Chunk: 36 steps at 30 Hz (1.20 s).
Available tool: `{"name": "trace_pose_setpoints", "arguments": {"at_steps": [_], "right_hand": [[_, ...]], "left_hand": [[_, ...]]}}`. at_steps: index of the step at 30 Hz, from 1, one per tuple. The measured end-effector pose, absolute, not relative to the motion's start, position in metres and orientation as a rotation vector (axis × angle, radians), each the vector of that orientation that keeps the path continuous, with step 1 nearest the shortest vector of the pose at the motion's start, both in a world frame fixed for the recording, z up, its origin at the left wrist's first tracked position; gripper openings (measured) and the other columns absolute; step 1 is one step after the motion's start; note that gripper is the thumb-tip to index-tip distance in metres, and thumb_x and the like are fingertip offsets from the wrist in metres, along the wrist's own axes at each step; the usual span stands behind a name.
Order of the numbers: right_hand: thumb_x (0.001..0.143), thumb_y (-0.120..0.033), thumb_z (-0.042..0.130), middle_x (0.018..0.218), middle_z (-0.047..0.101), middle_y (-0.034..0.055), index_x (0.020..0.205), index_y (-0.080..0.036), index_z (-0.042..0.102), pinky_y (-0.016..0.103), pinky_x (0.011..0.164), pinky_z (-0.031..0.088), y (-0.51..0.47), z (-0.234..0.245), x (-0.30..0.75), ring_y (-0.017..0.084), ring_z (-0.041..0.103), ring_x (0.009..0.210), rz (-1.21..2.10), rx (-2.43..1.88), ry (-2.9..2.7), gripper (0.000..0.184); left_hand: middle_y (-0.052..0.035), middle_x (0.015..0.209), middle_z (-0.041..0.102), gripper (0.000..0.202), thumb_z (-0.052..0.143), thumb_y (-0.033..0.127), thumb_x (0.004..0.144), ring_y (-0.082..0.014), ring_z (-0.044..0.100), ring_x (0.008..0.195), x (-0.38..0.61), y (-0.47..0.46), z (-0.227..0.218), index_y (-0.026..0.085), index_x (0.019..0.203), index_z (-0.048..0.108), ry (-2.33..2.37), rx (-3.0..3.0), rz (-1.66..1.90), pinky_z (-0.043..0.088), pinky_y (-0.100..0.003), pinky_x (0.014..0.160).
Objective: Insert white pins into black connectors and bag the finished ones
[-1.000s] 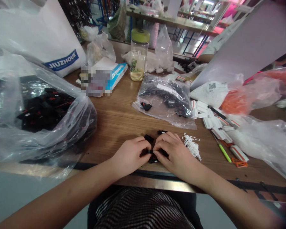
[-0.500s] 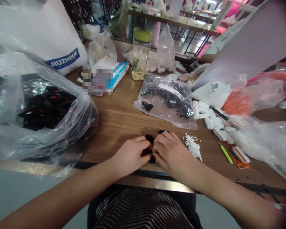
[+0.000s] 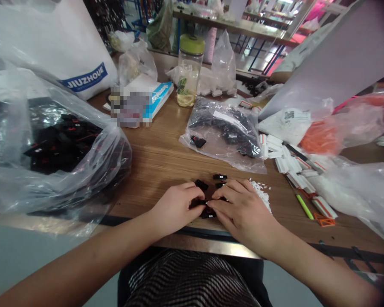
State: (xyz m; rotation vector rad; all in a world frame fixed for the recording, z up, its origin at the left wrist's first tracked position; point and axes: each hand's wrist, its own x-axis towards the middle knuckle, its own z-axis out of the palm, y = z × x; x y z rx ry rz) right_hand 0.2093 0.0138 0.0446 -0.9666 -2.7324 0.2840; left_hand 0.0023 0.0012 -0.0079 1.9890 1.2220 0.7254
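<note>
My left hand (image 3: 178, 207) pinches a small black plastic part (image 3: 202, 202) between thumb and fingers, low over the front of the table. My right hand (image 3: 245, 209) reaches to the same part from the right, its thumb and forefinger together at the part's end. Whatever sits in that pinch is too small to make out. Around the hands lie more black parts: one (image 3: 220, 176) behind with two white dots, one (image 3: 201, 184) by the left fingers, and one (image 3: 208, 214) below with white dots. Small white pieces (image 3: 260, 192) are heaped beside my right hand, partly hidden by it.
An open clear bag (image 3: 115, 157) of black parts stands left. Behind the hands lies another clear bag (image 3: 208, 149) of black parts. A lidded bottle (image 3: 188, 72) and booklets (image 3: 158, 98) are farther back. White blocks (image 3: 288, 164), a green-handled tool (image 3: 304, 207) and orange pieces (image 3: 324, 220) lie right.
My right hand has shifted right and its fingers have spread slightly, uncovering black parts behind and below it. My left hand stays nearly in place with its part.
</note>
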Motion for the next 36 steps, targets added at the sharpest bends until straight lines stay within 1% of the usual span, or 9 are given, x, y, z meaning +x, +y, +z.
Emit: {"name": "trace_pose_setpoints", "arguments": {"at_steps": [5, 11, 16, 22, 26, 29, 32, 34, 36], "right_hand": [[0.092, -0.02, 0.057, 0.092, 0.068, 0.004, 0.091, -0.023, 0.074, 0.039, 0.084, 0.032, 0.011, 0.044, 0.208, 0.022, 0.052, 0.089, 0.247, -0.972, -2.747, 0.017], [0.09, -0.021, 0.059, 0.088, 0.066, 0.0029, 0.088, -0.025, 0.075, 0.038, 0.084, 0.032, 0.013, 0.043, 0.205, 0.02, 0.053, 0.088, 0.392, -1.029, -2.751, 0.016], [0.089, -0.02, 0.06, 0.09, 0.066, 0.0026, 0.085, -0.027, 0.076, 0.038, 0.084, 0.032, 0.016, 0.046, 0.204, 0.02, 0.052, 0.089, 0.432, -1.08, -2.734, 0.018], [0.09, -0.021, 0.06, 0.089, 0.067, 0.0018, 0.088, -0.029, 0.077, 0.038, 0.083, 0.034, 0.015, 0.049, 0.205, 0.02, 0.053, 0.089, 0.466, -1.044, -2.726, 0.019], [0.091, -0.026, 0.06, 0.095, 0.07, 0.0031, 0.094, -0.028, 0.077, 0.039, 0.083, 0.039, 0.018, 0.054, 0.223, 0.02, 0.058, 0.09, 0.464, -1.096, -2.575, 0.018], [0.091, -0.03, 0.059, 0.096, 0.072, 0.0042, 0.092, -0.026, 0.076, 0.038, 0.083, 0.044, 0.027, 0.056, 0.26, 0.021, 0.063, 0.091, 0.315, -1.253, -2.408, 0.017], [0.091, -0.035, 0.057, 0.088, 0.074, 0.0039, 0.086, -0.025, 0.075, 0.038, 0.08, 0.047, 0.035, 0.053, 0.31, 0.021, 0.066, 0.084, 0.19, -1.561, -2.351, 0.022], [0.088, -0.039, 0.057, 0.086, 0.075, 0.0042, 0.083, -0.024, 0.076, 0.036, 0.073, 0.049, 0.039, 0.048, 0.34, 0.022, 0.067, 0.078, 0.24, -1.792, -2.325, 0.024], [0.087, -0.041, 0.057, 0.088, 0.077, 0.0047, 0.085, -0.023, 0.076, 0.034, 0.069, 0.05, 0.041, 0.04, 0.359, 0.022, 0.069, 0.075, 0.372, -1.96, -2.233, 0.026]], "left_hand": [[0.0024, 0.079, 0.058, 0.012, 0.07, 0.011, 0.079, -0.0105, 0.052, 0.061, 0.003, 0.002, -0.008, 0.018, 0.089, 0.069, 1.224, 1.979, 0.731, 0.041, -0.024, 0.058], [0.0026, 0.078, 0.058, 0.012, 0.069, 0.01, 0.079, -0.0102, 0.05, 0.061, 0.002, 0.001, -0.008, 0.018, 0.088, 0.07, 1.208, 1.992, 0.723, 0.041, -0.024, 0.059], [0.0033, 0.077, 0.057, 0.009, 0.068, 0.01, 0.079, -0.01, 0.051, 0.061, 0.001, 0.002, -0.008, 0.018, 0.082, 0.068, 1.192, 1.993, 0.734, 0.041, -0.023, 0.06], [0.0028, 0.078, 0.057, 0.01, 0.068, 0.008, 0.077, -0.0093, 0.051, 0.062, 0.002, 0.002, -0.007, 0.018, 0.081, 0.067, 1.203, 1.99, 0.753, 0.04, -0.022, 0.058], [0.0028, 0.081, 0.058, 0.009, 0.067, 0.011, 0.078, -0.008, 0.049, 0.058, 0.001, 0.0, -0.01, 0.019, 0.084, 0.067, 1.208, 2.005, 0.751, 0.04, -0.023, 0.057], [0.0026, 0.085, 0.058, 0.01, 0.067, 0.015, 0.079, -0.0071, 0.049, 0.056, -0.001, -0.001, -0.013, 0.019, 0.088, 0.066, 1.21, 1.998, 0.725, 0.041, -0.023, 0.056], [0.0024, 0.083, 0.057, 0.013, 0.066, 0.017, 0.08, -0.0077, 0.049, 0.056, -0.002, -0.001, -0.011, 0.02, 0.092, 0.065, 1.205, 1.993, 0.69, 0.04, -0.022, 0.053], [0.0021, 0.081, 0.056, 0.012, 0.064, 0.018, 0.081, -0.0081, 0.049, 0.056, -0.002, -0.002, -0.006, 0.02, 0.093, 0.063, 1.175, 1.984, 0.683, 0.041, -0.022, 0.053], [0.0015, 0.08, 0.056, 0.008, 0.061, 0.019, 0.084, -0.0089, 0.051, 0.057, -0.003, -0.003, 0.0, 0.019, 0.092, 0.062, 1.127, 1.979, 0.707, 0.041, -0.022, 0.053]]}}
